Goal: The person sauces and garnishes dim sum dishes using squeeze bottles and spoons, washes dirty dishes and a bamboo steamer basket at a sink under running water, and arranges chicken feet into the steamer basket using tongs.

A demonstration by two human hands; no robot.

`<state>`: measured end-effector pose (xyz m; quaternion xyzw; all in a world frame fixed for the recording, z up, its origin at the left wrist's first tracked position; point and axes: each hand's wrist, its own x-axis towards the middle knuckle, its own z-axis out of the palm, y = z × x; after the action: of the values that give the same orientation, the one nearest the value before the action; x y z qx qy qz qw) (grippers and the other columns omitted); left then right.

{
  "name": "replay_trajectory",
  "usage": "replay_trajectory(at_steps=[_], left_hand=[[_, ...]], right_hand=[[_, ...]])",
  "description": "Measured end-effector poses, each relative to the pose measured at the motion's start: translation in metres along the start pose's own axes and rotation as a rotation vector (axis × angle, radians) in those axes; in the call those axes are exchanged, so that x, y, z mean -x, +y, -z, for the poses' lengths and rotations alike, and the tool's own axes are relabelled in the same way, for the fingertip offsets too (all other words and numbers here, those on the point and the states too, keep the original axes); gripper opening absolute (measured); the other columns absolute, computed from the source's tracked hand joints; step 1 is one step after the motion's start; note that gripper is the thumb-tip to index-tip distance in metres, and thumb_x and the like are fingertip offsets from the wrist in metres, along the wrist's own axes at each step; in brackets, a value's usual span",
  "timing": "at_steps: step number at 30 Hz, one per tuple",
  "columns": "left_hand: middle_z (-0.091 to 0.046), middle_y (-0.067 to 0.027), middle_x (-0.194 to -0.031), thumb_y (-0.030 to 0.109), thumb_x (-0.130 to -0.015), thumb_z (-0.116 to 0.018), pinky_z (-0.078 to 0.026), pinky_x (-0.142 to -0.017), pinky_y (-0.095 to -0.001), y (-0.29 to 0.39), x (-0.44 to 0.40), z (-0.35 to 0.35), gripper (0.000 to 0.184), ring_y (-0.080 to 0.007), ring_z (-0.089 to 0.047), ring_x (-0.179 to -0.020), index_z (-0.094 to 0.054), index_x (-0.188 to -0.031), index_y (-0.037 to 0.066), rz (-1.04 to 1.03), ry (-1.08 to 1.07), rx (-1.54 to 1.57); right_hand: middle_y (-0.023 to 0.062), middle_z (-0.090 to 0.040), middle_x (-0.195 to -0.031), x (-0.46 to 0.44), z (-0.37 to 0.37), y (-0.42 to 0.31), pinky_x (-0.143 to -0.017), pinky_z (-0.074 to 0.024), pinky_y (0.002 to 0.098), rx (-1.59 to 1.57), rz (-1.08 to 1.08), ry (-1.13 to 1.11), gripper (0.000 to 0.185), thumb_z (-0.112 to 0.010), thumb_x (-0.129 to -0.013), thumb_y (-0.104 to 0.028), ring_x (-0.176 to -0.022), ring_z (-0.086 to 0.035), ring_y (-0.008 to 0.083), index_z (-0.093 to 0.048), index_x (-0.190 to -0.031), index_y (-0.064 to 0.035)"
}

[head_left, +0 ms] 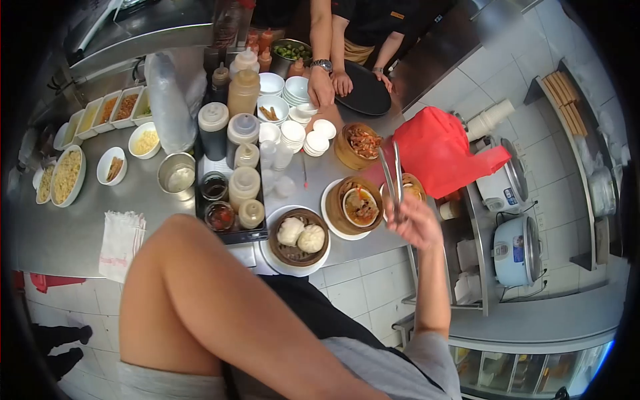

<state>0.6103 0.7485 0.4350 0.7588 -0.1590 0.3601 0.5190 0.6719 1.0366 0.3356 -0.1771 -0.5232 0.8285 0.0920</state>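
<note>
My right hand (417,219) is closed around metal tongs (389,177), whose far ends stand slightly apart and point away from me. They pass in front of a partly hidden bamboo steamer (418,183). To their left, a bamboo steamer (340,212) on a white plate holds a small bowl of saucy food (361,205). Farther back, another steamer (345,155) holds reddish-brown pieces (364,142). Closest to me, two white buns (301,235) sit in a round steamer (283,253) on a white plate (268,255). My left arm is bent across the foreground; its hand is out of frame.
Sauce bottles (243,93) and jars crowd a black tray (240,236). Small white cups (293,135) stand beside it. A red plastic bag (437,153) is at right. Across the counter, one person's hand reaches toward the bowls; another person's hands hold a black oval tray (362,90).
</note>
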Motion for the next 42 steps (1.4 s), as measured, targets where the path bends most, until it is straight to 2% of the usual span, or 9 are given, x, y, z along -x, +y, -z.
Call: replay_trajectory(at_steps=[6,8,12,15,17,22,26,37,42], left_hand=[[-0.048,-0.0236,-0.127,0.025,-0.093,-0.051,-0.036,-0.100,-0.0427,-0.032,-0.024,0.031,0.050,-0.0377,-0.052,-0.112,-0.040,-0.127,-0.010,-0.003,-0.001,-0.028],[-0.047,-0.0238,-0.128,0.025,-0.093,-0.050,-0.036,-0.100,-0.0433,-0.038,-0.028,0.043,0.051,-0.0383,-0.052,-0.112,-0.039,-0.127,-0.011,0.009,0.020,-0.037],[-0.046,-0.0242,-0.129,0.025,-0.094,-0.049,-0.035,-0.101,-0.0444,-0.041,-0.019,0.064,0.051,-0.0395,-0.051,-0.113,-0.038,-0.128,-0.011,0.072,0.114,-0.045],[-0.046,-0.0245,-0.130,0.025,-0.094,-0.048,-0.034,-0.102,-0.0452,-0.032,0.016,0.067,0.051,-0.0405,-0.051,-0.114,-0.037,-0.128,-0.012,0.165,0.274,-0.017],[-0.052,-0.0234,-0.122,0.021,-0.093,-0.049,-0.038,-0.098,-0.0451,-0.027,0.053,0.054,0.039,-0.0419,-0.053,-0.108,-0.050,-0.119,-0.009,0.311,0.516,0.132],[-0.054,-0.0290,-0.115,0.023,-0.092,-0.051,-0.039,-0.098,-0.0444,-0.057,0.120,-0.019,0.048,-0.0371,-0.054,-0.110,-0.043,-0.125,-0.011,0.182,1.658,-0.254],[-0.056,-0.0205,-0.117,0.018,-0.092,-0.051,-0.042,-0.097,-0.0420,-0.075,0.142,-0.039,0.044,-0.0325,-0.056,-0.108,-0.043,-0.129,-0.004,0.213,1.984,-0.354],[-0.060,-0.0151,-0.111,0.013,-0.091,-0.053,-0.045,-0.094,-0.0371,-0.076,0.145,-0.018,0.038,-0.0250,-0.060,-0.102,-0.048,-0.124,-0.002,0.420,2.051,-0.368],[-0.061,-0.0137,-0.110,0.013,-0.091,-0.053,-0.044,-0.094,-0.0361,-0.071,0.146,-0.014,0.036,-0.0237,-0.060,-0.101,-0.049,-0.124,-0.001,0.472,1.997,-0.364]], right_hand=[[0.0037,-0.053,-0.074,0.018,0.086,0.060,-0.049,-0.0424,0.0234,0.036,-0.234,0.196,0.031,-0.050,-0.092,-0.027,-0.056,-0.050,0.0108,-0.055,-0.108,-0.0005],[-0.0007,-0.045,-0.062,0.002,0.094,0.063,-0.042,-0.0334,0.0224,0.657,-0.370,0.457,0.037,-0.052,-0.092,-0.036,-0.048,-0.041,0.0079,-0.059,-0.100,-0.0006],[-0.0024,-0.042,-0.054,-0.025,0.119,0.047,-0.036,-0.0293,0.0242,0.996,-0.399,0.366,0.040,-0.053,-0.091,-0.040,-0.040,-0.036,0.0076,-0.061,-0.087,-0.0010],[-0.0024,-0.042,-0.051,-0.039,0.124,0.033,-0.034,-0.0273,0.0240,0.938,-0.443,0.266,0.039,-0.055,-0.091,-0.038,-0.038,-0.035,0.0071,-0.061,-0.084,-0.0004],[-0.0025,-0.042,-0.050,-0.047,0.127,0.031,-0.034,-0.0259,0.0236,0.918,-0.446,0.191,0.036,-0.056,-0.090,-0.036,-0.037,-0.035,0.0062,-0.061,-0.082,-0.0008],[-0.0016,-0.043,-0.050,-0.064,0.141,0.039,-0.038,-0.0289,0.0255,0.930,-0.444,0.106,0.034,-0.058,-0.088,-0.035,-0.040,-0.038,0.0090,-0.065,-0.080,-0.0029],[0.0019,-0.053,-0.058,-0.063,0.150,0.047,-0.053,-0.0379,0.0275,1.075,-0.273,0.089,0.029,-0.060,-0.086,-0.028,-0.055,-0.047,0.0110,-0.066,-0.079,-0.0005],[0.0010,-0.050,-0.059,-0.022,0.137,0.032,-0.055,-0.0378,0.0282,0.977,-0.212,0.164,0.028,-0.060,-0.088,-0.028,-0.058,-0.044,0.0102,-0.064,-0.080,-0.0008],[0.0160,-0.059,-0.067,-0.017,0.120,0.037,-0.062,-0.0434,0.0382,1.286,-0.116,0.190,0.031,-0.059,-0.086,-0.033,-0.064,-0.058,0.0282,-0.065,-0.088,-0.0029]])
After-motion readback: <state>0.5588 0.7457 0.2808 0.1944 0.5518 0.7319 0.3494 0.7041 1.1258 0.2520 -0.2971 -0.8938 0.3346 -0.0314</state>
